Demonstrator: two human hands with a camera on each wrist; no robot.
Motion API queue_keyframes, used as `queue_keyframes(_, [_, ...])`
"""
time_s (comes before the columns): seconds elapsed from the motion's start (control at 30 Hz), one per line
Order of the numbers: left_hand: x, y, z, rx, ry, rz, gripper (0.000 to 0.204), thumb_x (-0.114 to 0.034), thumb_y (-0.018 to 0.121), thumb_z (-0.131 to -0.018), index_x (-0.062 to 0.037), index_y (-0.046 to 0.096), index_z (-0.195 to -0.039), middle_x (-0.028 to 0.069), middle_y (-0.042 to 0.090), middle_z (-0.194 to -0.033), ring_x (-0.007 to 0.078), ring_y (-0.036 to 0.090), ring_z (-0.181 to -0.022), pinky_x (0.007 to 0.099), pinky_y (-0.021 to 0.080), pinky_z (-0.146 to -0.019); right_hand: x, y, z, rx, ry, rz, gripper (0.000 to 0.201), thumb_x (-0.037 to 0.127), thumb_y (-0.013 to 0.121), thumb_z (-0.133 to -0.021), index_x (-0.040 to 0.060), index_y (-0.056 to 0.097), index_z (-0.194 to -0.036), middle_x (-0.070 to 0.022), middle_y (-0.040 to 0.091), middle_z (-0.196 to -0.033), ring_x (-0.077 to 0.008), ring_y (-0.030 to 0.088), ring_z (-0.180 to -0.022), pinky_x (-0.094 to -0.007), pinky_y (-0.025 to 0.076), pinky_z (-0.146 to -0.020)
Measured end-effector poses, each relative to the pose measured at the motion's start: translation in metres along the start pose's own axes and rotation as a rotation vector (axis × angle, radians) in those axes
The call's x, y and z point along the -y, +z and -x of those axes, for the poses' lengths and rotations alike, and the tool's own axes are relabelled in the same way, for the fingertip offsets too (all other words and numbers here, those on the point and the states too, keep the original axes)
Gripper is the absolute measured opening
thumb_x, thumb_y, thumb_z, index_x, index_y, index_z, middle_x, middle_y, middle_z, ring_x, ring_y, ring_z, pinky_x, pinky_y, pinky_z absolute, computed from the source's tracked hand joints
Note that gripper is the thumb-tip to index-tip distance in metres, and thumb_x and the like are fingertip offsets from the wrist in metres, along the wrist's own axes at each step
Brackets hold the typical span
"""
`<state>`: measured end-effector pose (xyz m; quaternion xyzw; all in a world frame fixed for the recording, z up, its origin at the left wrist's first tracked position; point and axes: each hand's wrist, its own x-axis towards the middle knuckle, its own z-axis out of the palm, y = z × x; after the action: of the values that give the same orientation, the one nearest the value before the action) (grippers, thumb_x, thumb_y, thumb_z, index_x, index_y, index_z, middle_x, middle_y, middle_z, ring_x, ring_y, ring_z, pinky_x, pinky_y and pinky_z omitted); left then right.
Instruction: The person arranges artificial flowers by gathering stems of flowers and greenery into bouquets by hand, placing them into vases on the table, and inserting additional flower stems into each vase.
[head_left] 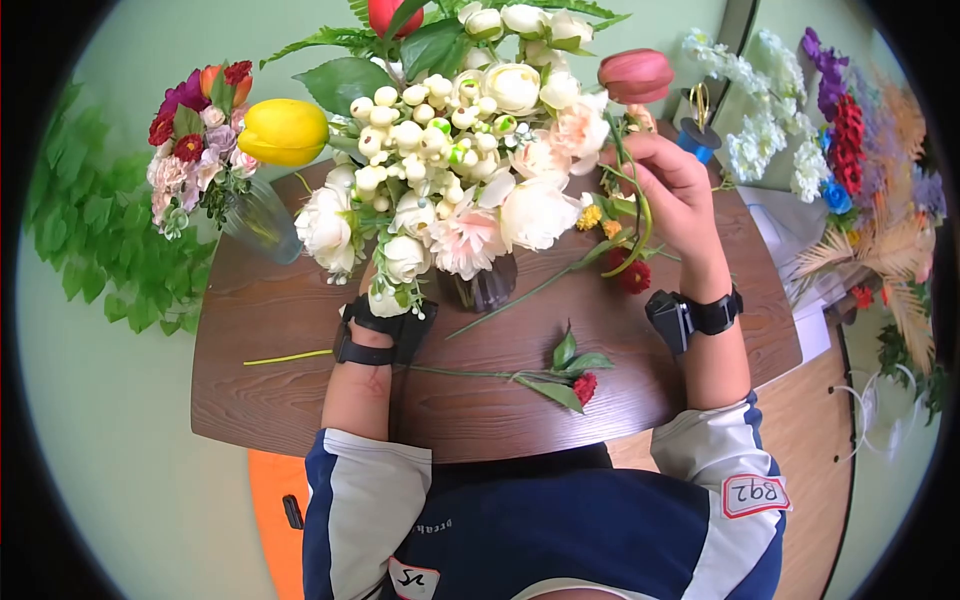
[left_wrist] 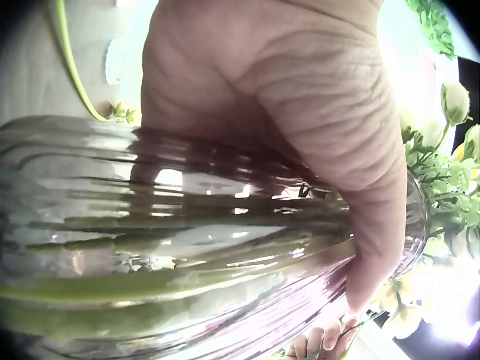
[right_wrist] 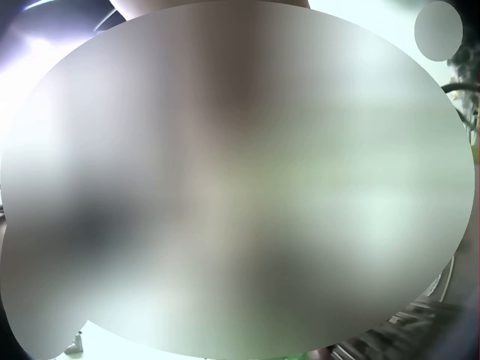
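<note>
A large bouquet of white and pale pink flowers (head_left: 465, 235) stands in a ribbed glass vase (head_left: 482, 288), with a yellow tulip (head_left: 284, 132) and a pink tulip (head_left: 637, 76) at its sides. My left hand (left_wrist: 300, 90) is wrapped round the vase near its rim, stems showing through the glass; in the head view the flowers hide this hand. At the bouquet's right side, my right hand (head_left: 672, 190) pinches a thin green stem (head_left: 643, 205) between thumb and fingers. Most of the right wrist view is blurred.
A second glass vase (head_left: 262, 220) with mixed flowers leans at the table's left. Red flowers with stems (head_left: 584, 388) lie on the brown table (head_left: 450, 420). A blue spool (head_left: 698, 140) stands behind my right hand; more flowers (head_left: 848, 150) fill the far right.
</note>
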<state>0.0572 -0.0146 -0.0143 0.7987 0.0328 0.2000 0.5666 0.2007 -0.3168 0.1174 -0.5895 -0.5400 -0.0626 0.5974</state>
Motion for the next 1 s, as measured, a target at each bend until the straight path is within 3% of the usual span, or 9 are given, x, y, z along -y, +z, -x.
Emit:
queue_keyframes(0.2, [0.004, 0.000, -0.003, 0.001, -0.002, 0.031, 0.044, -0.015, 0.055, -0.089, -0.0021, 0.041, -0.129, 0.0075, 0.050, -0.122, 0.0168, 0.050, -0.109, 0.0281, 0.040, -0.094, -0.003, 0.002, -0.001, 0.027, 0.057, -0.045, 0.017, 0.002, 0.051, -0.088, -0.0007, 0.062, -0.102, -0.0011, 0.060, -0.085, -0.0071, 0.051, -0.071, -0.0221, 0.042, -0.063])
queue_keyframes(0.4, [0.014, 0.000, -0.005, 0.000, -0.020, 0.073, 0.044, -0.015, 0.055, -0.089, -0.0022, 0.042, -0.129, 0.0074, 0.050, -0.122, 0.0167, 0.050, -0.108, 0.0280, 0.041, -0.093, 0.000, -0.003, -0.004, 0.067, -0.159, 0.333, 0.019, -0.001, 0.053, -0.084, 0.0009, 0.062, -0.101, -0.0081, 0.062, -0.080, -0.0181, 0.057, -0.066, -0.0284, 0.046, -0.060])
queue_keyframes(0.47, [0.017, -0.002, -0.006, 0.001, -0.027, 0.088, 0.044, -0.015, 0.055, -0.089, -0.0023, 0.042, -0.128, 0.0074, 0.050, -0.121, 0.0167, 0.051, -0.108, 0.0279, 0.041, -0.093, 0.011, -0.007, -0.004, 0.288, -0.084, 0.695, 0.022, 0.000, 0.056, -0.078, 0.0046, 0.065, -0.098, -0.0111, 0.061, -0.076, -0.0261, 0.059, -0.066, -0.0336, 0.047, -0.058])
queue_keyframes(0.63, [0.024, -0.004, -0.018, 0.003, -0.040, 0.119, 0.043, -0.015, 0.055, -0.089, -0.0023, 0.042, -0.128, 0.0073, 0.051, -0.121, 0.0166, 0.051, -0.107, 0.0278, 0.041, -0.093, 0.001, 0.013, 0.006, 0.544, 0.021, 0.739, 0.022, 0.004, 0.057, -0.073, 0.0116, 0.068, -0.091, -0.0107, 0.061, -0.076, -0.0297, 0.060, -0.070, -0.0395, 0.047, -0.060])
queue_keyframes(0.7, [0.026, 0.001, -0.018, 0.009, -0.049, 0.132, 0.043, -0.015, 0.055, -0.088, -0.0024, 0.043, -0.128, 0.0072, 0.051, -0.120, 0.0166, 0.051, -0.107, 0.0278, 0.041, -0.093, -0.014, 0.027, 0.012, 0.615, -0.032, 0.749, 0.007, 0.003, 0.061, -0.069, 0.0008, 0.063, -0.076, -0.0152, 0.060, -0.075, -0.0339, 0.058, -0.069, -0.0397, 0.046, -0.061])
queue_keyframes(0.73, [0.027, 0.002, -0.023, 0.013, -0.052, 0.139, 0.043, -0.015, 0.055, -0.088, -0.0024, 0.043, -0.127, 0.0072, 0.051, -0.120, 0.0166, 0.051, -0.107, 0.0278, 0.041, -0.092, -0.028, 0.032, 0.016, 0.687, 0.019, 0.729, 0.011, 0.006, 0.063, -0.071, 0.0003, 0.063, -0.080, -0.0174, 0.060, -0.078, -0.0365, 0.058, -0.073, -0.0421, 0.046, -0.064])
queue_keyframes(0.87, [0.037, -0.006, -0.010, 0.023, -0.066, 0.164, 0.042, -0.015, 0.055, -0.088, -0.0025, 0.043, -0.127, 0.0071, 0.051, -0.120, 0.0165, 0.051, -0.107, 0.0277, 0.041, -0.092, -0.029, 0.038, 0.022, 0.667, 0.232, 0.640, 0.018, 0.010, 0.063, -0.076, 0.0005, 0.062, -0.091, -0.0189, 0.061, -0.080, -0.0380, 0.058, -0.079, -0.0431, 0.047, -0.071])
queue_keyframes(1.0, [0.042, -0.007, -0.017, 0.016, -0.069, 0.192, 0.042, -0.014, 0.055, -0.088, -0.0025, 0.044, -0.127, 0.0071, 0.051, -0.119, 0.0164, 0.051, -0.106, 0.0276, 0.041, -0.092, -0.031, 0.046, 0.036, 0.536, 0.179, 0.738, 0.030, 0.015, 0.069, -0.073, -0.0002, 0.059, -0.097, -0.0148, 0.061, -0.091, -0.0335, 0.060, -0.088, -0.0400, 0.048, -0.077])
